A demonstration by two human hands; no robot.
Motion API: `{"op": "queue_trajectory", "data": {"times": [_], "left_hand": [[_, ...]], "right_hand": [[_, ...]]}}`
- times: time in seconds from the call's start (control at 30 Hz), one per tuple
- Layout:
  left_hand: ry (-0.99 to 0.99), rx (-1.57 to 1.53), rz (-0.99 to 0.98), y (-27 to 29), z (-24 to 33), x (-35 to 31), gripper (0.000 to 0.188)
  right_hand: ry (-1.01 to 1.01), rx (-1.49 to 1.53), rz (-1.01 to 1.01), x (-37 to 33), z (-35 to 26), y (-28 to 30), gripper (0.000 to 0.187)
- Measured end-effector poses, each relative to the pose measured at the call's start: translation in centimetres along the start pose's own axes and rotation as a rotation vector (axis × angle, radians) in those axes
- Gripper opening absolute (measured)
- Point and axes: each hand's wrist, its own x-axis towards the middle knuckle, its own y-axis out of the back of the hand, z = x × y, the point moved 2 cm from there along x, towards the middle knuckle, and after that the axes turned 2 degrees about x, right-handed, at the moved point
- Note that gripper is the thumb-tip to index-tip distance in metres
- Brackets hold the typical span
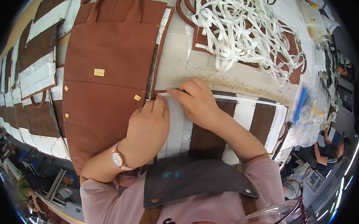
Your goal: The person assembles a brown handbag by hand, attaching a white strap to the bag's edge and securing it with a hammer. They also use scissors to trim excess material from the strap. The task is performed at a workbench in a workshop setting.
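An unfinished bag panel (210, 137) with dark brown and white bands lies in front of me, a round snap (186, 136) on its pale band. At its upper left corner my left hand (150, 120) is closed, fingertips pressed together on the edge. My right hand (198, 101) meets it there in a pinch of thumb and forefinger; whatever is between those fingertips is too small to make out. Beside my left hand lies a large reddish-brown bag (106, 47) with handles at the top and small gold-coloured pieces on its front.
A tangled heap of white tape (240, 29) covers more brown bag pieces at the back right. Overlapping brown and white panels (37, 65) line the left side. Clear plastic wrap (312, 117) lies at the right edge. Other people (325, 152) are in the background.
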Motion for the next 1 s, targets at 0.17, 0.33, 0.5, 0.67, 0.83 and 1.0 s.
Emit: {"op": "queue_trajectory", "data": {"times": [0.17,0.33,0.5,0.67,0.83,1.0], "left_hand": [[-0.001,-0.006,0.01,0.0,0.0,0.0,0.044],[0.032,-0.038,-0.074,-0.2,-0.4,0.5,0.047],[0.05,-0.164,-0.011,0.5,-1.6,1.4,0.051],[0.041,-0.128,-0.028,0.1,-1.2,1.1,0.054],[0.046,-0.112,-0.041,0.0,-0.8,0.9,0.052],[-0.022,-0.046,0.114,-0.3,0.4,0.5,0.052]], "right_hand": [[-0.014,0.005,-0.037,0.3,-0.1,0.1,0.04],[0.081,-0.093,-0.074,0.0,0.0,0.2,0.033],[0.162,-0.16,-0.058,-0.5,-0.2,0.4,0.028],[-0.061,-0.136,0.092,-1.0,-0.3,-0.2,0.032],[-0.154,-0.102,0.102,-0.9,-0.6,-0.5,0.031],[-0.099,-0.041,0.036,-0.9,0.1,-0.1,0.03]]}}
